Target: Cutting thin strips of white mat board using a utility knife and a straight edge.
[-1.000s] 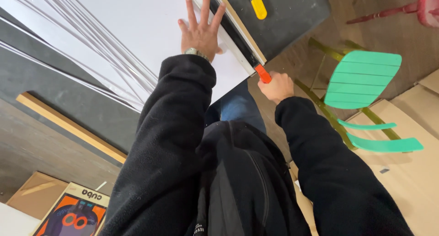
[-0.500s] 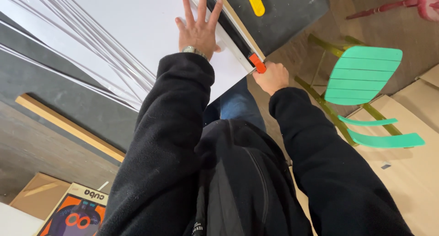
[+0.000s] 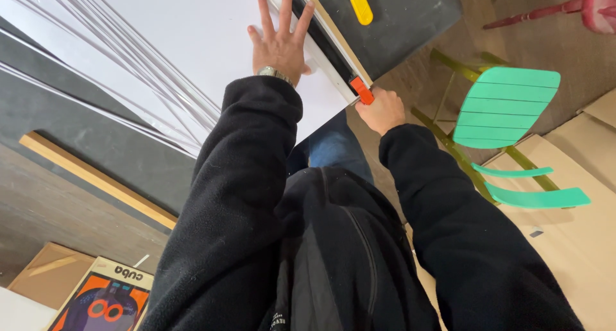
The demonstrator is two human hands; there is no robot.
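A dark grey tabletop stands over a wooden floor, with a green slatted chair off to the right and flattened cardboard beyond it. On the tabletop lies a large white sheet, with a long straightedge running along its right edge. The left hand lies flat on the sheet, fingers spread, just beside the straightedge. The right hand is closed around an orange-handled cutter at the near end of the straightedge, by the sheet's corner. A yellow tool rests farther up the tabletop.
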